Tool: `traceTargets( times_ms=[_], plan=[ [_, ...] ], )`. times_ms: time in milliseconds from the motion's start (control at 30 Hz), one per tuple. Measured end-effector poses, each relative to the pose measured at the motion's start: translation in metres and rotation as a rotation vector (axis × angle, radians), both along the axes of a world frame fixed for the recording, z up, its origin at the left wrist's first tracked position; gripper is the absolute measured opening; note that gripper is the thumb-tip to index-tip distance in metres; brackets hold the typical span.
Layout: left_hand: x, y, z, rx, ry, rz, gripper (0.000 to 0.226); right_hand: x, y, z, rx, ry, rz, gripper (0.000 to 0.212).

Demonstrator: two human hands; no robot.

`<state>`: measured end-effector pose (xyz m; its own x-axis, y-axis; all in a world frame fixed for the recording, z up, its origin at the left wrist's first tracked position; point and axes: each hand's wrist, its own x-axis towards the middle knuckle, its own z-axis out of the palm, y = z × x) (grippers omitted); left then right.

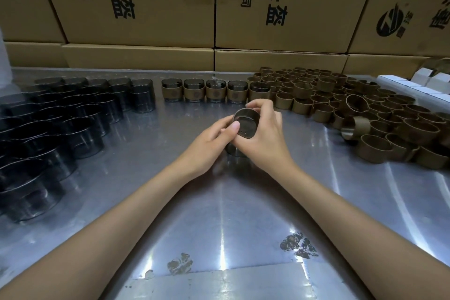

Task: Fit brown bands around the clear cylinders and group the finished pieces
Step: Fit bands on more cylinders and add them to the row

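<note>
Both hands (243, 134) grip cylinder (244, 126)

Two bare forearms, no sleeves visible. Left hand (214, 137) and right hand (264, 134) without gloves, rings or watch. Short, plain nails, no polish.

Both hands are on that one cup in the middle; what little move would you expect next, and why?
Probably pushing the brown band further down the clear cylinder: both the left hand and right hand grip it, and the band sits near the top, unlike the finished row.
</note>
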<state>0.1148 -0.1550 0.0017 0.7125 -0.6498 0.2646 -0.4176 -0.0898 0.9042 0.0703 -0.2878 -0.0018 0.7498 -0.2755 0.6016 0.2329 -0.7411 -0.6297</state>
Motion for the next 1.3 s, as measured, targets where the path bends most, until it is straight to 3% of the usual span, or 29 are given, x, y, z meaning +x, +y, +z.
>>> traceTargets(
  times_ms=[133, 233, 433, 567, 767, 933, 1067, 1200, 1300],
  plan=[
    [0.006, 0.0, -0.004, -0.033, -0.013, 0.029, 0.029, -0.003, 0.002, 0.005, 0.286, 0.143, 0.23, 0.049],
    [0.009, 0.001, -0.004, -0.055, 0.027, 0.064, 0.027, -0.002, 0.0, 0.007, 0.464, 0.208, 0.354, 0.029],
    [0.008, 0.004, -0.003, -0.053, 0.035, 0.081, 0.034, 0.0, 0.0, 0.0, 0.416, 0.261, 0.322, 0.032],
    [0.007, 0.004, -0.004, -0.001, 0.024, -0.02, 0.056, 0.001, 0.0, -0.003, 0.473, 0.318, 0.311, 0.034],
    [0.009, 0.005, 0.0, 0.115, 0.015, 0.026, 0.073, 0.004, 0.0, -0.003, 0.311, 0.487, 0.143, 0.071],
    [0.007, 0.003, -0.003, 0.221, 0.034, 0.013, 0.082, 0.001, 0.003, -0.001, 0.341, 0.471, 0.157, 0.071],
    [-0.008, -0.012, 0.006, -0.067, 0.21, 0.128, 0.064, -0.003, 0.015, 0.004, 0.557, 0.349, 0.271, 0.063],
    [-0.014, -0.013, 0.007, -0.176, 0.276, 0.134, 0.103, -0.006, 0.025, 0.008, 0.697, 0.235, 0.304, 0.058],
    [-0.015, -0.013, 0.008, -0.267, 0.319, 0.145, 0.099, -0.009, 0.024, 0.009, 0.768, 0.192, 0.296, 0.057]
  ],
)
